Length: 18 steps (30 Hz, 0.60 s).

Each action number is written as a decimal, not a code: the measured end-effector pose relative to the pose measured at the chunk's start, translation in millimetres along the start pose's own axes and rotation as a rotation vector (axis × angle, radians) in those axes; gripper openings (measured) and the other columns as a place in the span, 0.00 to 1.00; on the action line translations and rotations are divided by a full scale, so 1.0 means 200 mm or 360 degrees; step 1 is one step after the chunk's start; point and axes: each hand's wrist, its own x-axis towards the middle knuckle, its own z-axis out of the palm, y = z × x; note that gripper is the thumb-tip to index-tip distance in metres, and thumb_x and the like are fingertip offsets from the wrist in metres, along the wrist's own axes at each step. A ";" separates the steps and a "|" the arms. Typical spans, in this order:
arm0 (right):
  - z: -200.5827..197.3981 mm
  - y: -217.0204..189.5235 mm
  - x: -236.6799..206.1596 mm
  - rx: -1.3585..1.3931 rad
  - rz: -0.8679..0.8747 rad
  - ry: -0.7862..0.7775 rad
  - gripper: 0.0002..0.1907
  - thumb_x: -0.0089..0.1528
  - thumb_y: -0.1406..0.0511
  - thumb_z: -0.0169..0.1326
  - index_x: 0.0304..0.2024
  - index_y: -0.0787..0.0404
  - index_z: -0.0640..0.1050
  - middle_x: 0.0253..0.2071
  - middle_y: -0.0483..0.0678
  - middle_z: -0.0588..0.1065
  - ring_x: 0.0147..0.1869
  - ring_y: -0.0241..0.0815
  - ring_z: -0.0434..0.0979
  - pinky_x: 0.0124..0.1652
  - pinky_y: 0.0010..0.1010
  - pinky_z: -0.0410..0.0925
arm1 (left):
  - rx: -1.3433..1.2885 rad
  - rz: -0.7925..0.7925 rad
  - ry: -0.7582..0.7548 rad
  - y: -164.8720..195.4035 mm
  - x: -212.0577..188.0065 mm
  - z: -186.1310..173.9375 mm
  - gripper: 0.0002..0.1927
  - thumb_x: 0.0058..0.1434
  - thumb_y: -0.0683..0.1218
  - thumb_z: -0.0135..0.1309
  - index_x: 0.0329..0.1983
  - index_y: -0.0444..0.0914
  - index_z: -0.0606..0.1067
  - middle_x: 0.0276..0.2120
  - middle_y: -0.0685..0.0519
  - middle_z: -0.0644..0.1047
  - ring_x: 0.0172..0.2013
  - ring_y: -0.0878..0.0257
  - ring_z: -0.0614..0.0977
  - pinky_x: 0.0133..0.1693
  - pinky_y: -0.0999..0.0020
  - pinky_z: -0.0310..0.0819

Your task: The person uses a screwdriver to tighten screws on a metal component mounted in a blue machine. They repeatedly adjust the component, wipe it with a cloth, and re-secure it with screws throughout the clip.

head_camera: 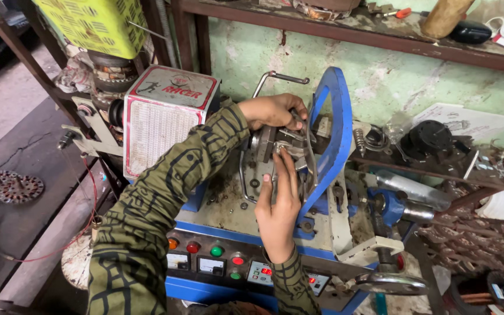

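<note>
My left hand reaches across from the left in a green patterned sleeve and is curled over the top of a metal clamp fixture on a blue machine. From below, my right hand comes up with its fingers stretched flat, the fingertips touching the same metal fixture. A bent metal crank handle sticks up just behind my left hand. What lies under my left palm is hidden.
The machine's front panel carries coloured buttons, small meters and red digit displays. A white and red metal box stands at left. A handwheel sits at lower right; cluttered shelves with motor parts lie right. Round metal laminations lie far left.
</note>
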 end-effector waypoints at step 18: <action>0.02 0.03 -0.02 -0.0058 -0.0029 0.0071 0.18 0.68 0.75 0.49 0.61 0.73 0.72 0.68 0.61 0.69 0.71 0.60 0.72 0.64 0.41 0.66 | 0.1086 0.0502 0.0117 -0.18 -0.21 -0.01 0.19 0.60 0.55 0.59 0.46 0.37 0.77 0.37 0.40 0.82 0.40 0.42 0.83 0.44 0.51 0.75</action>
